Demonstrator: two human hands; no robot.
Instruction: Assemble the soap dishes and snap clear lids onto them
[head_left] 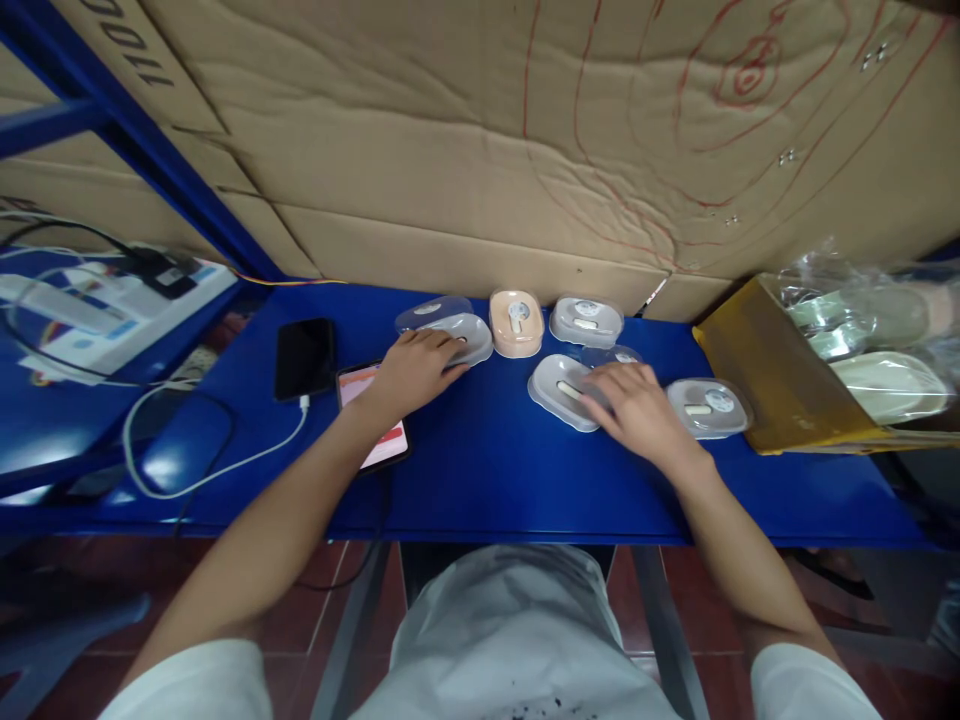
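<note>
My left hand (420, 368) is at a grey oval plastic case (478, 338), its fingers over the top and its thumb at the near side. Behind those fingers lies a clear lid (431, 312) with a round label. My right hand (636, 408) closes on the right side of another grey oval case (551, 385) with a pale bar-shaped piece (568, 390) in it. Past its fingertips lies a second clear lid (611, 354), partly hidden. A peach case (516, 340) and a lidded grey case (586, 322) stand behind, between the hands.
Right of my right hand is another lidded grey case (709, 408). A cardboard box (739, 375) with plastic-wrapped items stands beyond it. On the left lie a dark phone (304, 358), a lit phone (386, 448), a white cable (225, 475) and a power strip (135, 320).
</note>
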